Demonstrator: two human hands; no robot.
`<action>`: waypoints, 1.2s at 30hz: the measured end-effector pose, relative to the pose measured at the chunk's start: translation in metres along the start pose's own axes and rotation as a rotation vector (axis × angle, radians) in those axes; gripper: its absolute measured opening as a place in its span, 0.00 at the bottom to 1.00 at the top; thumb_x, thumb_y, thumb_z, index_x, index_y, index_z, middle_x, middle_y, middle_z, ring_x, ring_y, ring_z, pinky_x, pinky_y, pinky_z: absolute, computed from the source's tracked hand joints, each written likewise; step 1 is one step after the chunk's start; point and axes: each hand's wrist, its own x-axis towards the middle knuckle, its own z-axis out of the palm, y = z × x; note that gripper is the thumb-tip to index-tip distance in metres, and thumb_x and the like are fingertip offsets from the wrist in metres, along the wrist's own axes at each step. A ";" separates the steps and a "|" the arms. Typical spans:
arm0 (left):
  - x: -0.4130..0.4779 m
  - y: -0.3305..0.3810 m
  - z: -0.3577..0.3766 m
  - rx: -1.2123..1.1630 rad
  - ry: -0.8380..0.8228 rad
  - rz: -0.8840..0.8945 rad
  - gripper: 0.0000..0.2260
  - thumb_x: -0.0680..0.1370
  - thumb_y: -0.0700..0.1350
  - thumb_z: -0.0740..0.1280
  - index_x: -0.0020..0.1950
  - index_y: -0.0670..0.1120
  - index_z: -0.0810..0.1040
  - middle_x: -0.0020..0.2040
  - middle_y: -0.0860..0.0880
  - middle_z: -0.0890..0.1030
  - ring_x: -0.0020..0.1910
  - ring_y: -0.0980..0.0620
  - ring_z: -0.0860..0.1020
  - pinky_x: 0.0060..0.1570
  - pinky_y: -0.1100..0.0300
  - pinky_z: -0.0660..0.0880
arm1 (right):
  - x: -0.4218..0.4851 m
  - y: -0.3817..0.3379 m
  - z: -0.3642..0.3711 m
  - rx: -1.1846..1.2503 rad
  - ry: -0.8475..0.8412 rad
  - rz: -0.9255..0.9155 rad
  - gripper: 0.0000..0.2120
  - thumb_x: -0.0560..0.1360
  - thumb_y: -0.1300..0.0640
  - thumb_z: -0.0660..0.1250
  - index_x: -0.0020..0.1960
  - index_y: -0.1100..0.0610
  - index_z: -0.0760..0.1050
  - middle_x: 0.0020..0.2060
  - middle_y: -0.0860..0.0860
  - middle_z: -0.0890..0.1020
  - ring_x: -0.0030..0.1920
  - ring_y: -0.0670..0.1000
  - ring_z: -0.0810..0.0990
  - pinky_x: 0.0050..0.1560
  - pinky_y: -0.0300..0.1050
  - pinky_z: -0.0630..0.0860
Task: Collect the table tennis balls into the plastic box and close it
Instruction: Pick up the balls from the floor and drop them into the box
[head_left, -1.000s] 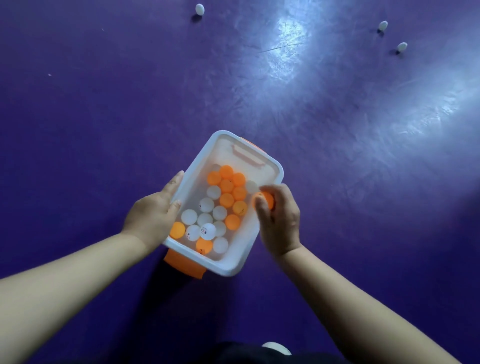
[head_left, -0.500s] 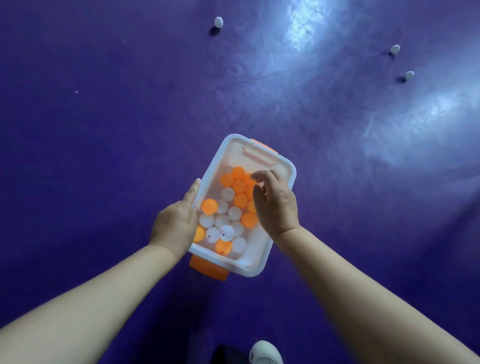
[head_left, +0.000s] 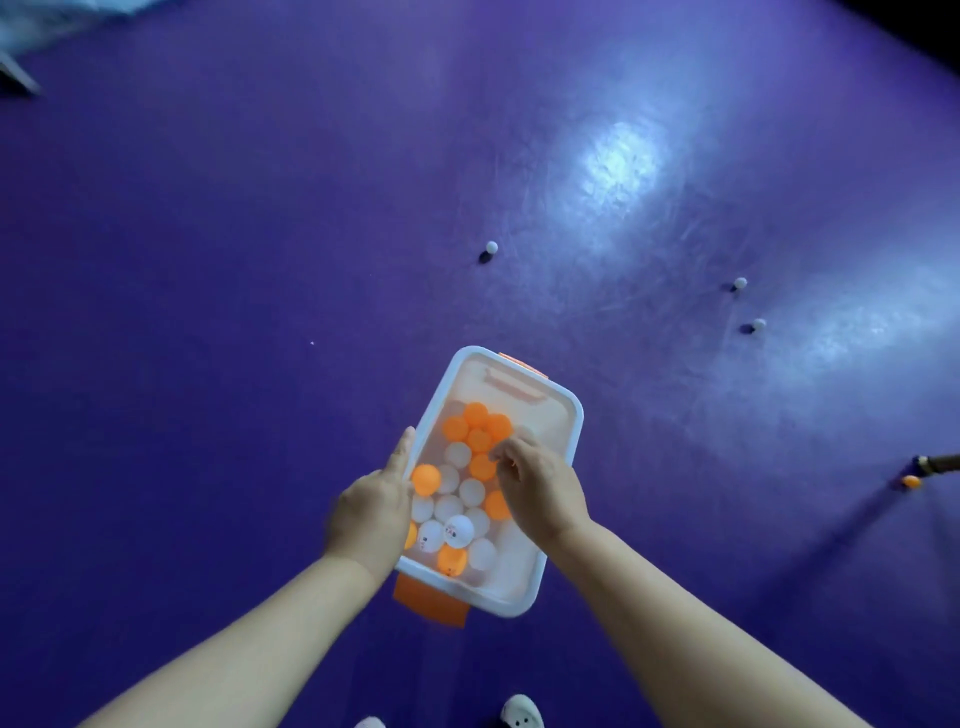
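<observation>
A clear plastic box (head_left: 563, 410) with a white rim and orange clips hangs above the purple floor, without a lid. Several orange and white table tennis balls (head_left: 457, 530) lie inside it. My left hand (head_left: 374, 512) grips the box's left wall. My right hand (head_left: 540, 488) hovers over the box interior, fingers curled downward and apart, with no ball seen in them. Three white balls lie on the floor ahead: one in the middle (head_left: 491, 247), two to the right (head_left: 740, 283) (head_left: 758, 324). An orange ball (head_left: 910, 481) rests at the far right.
The purple floor (head_left: 260, 260) stretches all around with bright glare patches. A dark rod-like object (head_left: 937, 462) lies beside the orange ball at the right edge. My shoes (head_left: 522, 712) show at the bottom. A pale object sits at the top left corner.
The orange ball that my right hand held a second ago has gone from it, and the hand now sits over the box. The view has tilted up, showing more floor.
</observation>
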 end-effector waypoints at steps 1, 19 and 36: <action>-0.006 0.003 -0.021 0.008 0.011 -0.002 0.27 0.81 0.44 0.52 0.77 0.57 0.44 0.42 0.47 0.72 0.39 0.49 0.71 0.40 0.56 0.69 | 0.002 -0.016 -0.016 -0.005 -0.018 -0.013 0.08 0.77 0.59 0.58 0.49 0.54 0.76 0.48 0.49 0.79 0.45 0.52 0.78 0.36 0.42 0.66; 0.200 0.135 -0.222 -0.011 0.150 -0.069 0.27 0.81 0.44 0.54 0.77 0.55 0.46 0.51 0.39 0.80 0.49 0.39 0.78 0.45 0.51 0.73 | 0.285 -0.056 -0.201 -0.066 -0.177 -0.087 0.09 0.77 0.58 0.58 0.48 0.56 0.77 0.49 0.51 0.81 0.46 0.58 0.78 0.40 0.51 0.76; 0.503 0.169 -0.285 0.016 0.115 -0.280 0.27 0.81 0.48 0.55 0.77 0.55 0.47 0.40 0.41 0.76 0.35 0.45 0.70 0.35 0.54 0.68 | 0.592 -0.001 -0.232 -0.052 -0.229 0.082 0.12 0.78 0.59 0.55 0.51 0.55 0.77 0.49 0.50 0.80 0.48 0.55 0.77 0.43 0.48 0.73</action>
